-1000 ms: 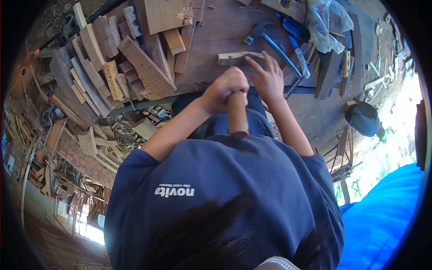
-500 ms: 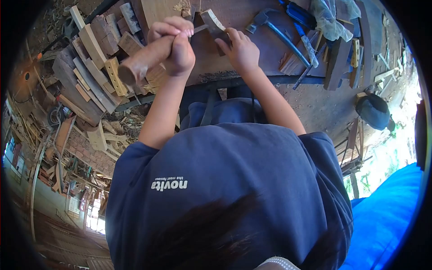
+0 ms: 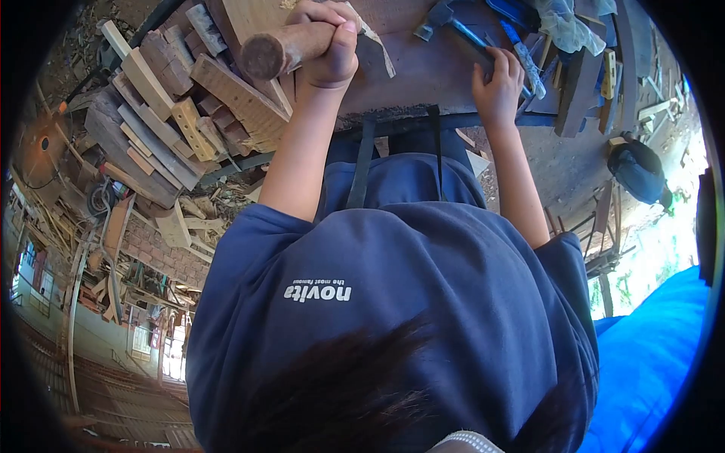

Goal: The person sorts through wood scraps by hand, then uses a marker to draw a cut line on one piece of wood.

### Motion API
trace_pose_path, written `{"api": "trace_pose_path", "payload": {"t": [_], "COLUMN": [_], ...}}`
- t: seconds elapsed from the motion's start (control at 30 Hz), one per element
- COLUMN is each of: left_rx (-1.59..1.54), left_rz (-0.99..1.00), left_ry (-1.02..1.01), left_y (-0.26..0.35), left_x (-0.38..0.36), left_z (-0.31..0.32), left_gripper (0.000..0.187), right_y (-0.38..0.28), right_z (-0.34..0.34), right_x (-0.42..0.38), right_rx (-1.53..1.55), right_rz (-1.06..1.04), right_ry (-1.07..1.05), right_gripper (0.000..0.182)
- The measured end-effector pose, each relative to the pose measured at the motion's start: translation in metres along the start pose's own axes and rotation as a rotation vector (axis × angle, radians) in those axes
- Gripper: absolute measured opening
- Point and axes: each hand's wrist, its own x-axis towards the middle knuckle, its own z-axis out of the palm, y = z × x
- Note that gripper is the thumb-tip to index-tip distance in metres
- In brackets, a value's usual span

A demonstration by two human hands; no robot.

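My left hand point(image 3: 330, 53) is wrapped around a wooden-handled tool, its thick round handle point(image 3: 291, 51) pointing back toward me. The tool's far end is hidden behind the fist. Just right of the fist, a pale, narrow strip of wood point(image 3: 380, 49) shows on the brown work surface point(image 3: 408, 79). My right hand point(image 3: 498, 87) reaches over the blue handle of a claw hammer point(image 3: 436, 19). Its fingers are apart and slightly curved, with the fingertips right at the hammer's handle.
Stacked wood blocks and offcuts point(image 3: 151, 83) crowd the left side. A blue-handled tool point(image 3: 521, 57) and crumpled clear plastic point(image 3: 570, 30) lie to the right, near dark boards point(image 3: 578, 94). A dark cap point(image 3: 638, 166) sits farther right.
My right hand has let go of the wood piece and moved right to the hammer. My left hand, with the wooden-handled tool, has shifted up and right in view.
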Motion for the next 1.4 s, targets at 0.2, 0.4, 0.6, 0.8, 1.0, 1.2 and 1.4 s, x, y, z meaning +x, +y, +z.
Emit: {"api": "trace_pose_path", "payload": {"t": [0.2, 0.4, 0.6, 0.8, 1.0, 1.2, 1.4], "left_rx": [0.007, 0.276, 0.204, 0.127, 0.033, 0.337, 0.250], "left_rz": [-0.003, 0.083, 0.107, 0.098, 0.018, 0.009, 0.099], "left_ry": [-0.065, -0.242, -0.217, -0.159, -0.074, -0.106, -0.101], "left_y": [-0.001, 0.013, 0.013, 0.014, 0.027, 0.035, 0.036], "left_x": [-0.001, -0.003, -0.006, -0.018, -0.018, -0.013, -0.009], "left_z": [-0.001, 0.015, 0.006, -0.003, -0.006, -0.010, -0.001], "left_gripper": [0.018, 0.015, 0.012, 0.013, 0.019, 0.022, 0.024], "right_y": [0.014, 0.015, -0.025, -0.076, -0.123, -0.062, -0.163], "right_z": [0.001, -0.011, -0.054, -0.098, -0.174, -0.189, -0.203], "right_x": [0.007, 0.028, 0.040, 0.032, 0.009, -0.003, 0.027], "right_rx": [-0.179, -0.076, 1.123, 0.809, 0.798, 0.776, 0.317], "right_rz": [0.077, 0.094, 0.921, 0.735, 0.123, -0.428, -0.619], "right_ry": [-0.183, -0.579, -0.995, -0.880, -0.665, -0.523, -0.433], "right_gripper": [0.044, 0.039, 0.025, 0.028, 0.041, 0.053, 0.053]}}
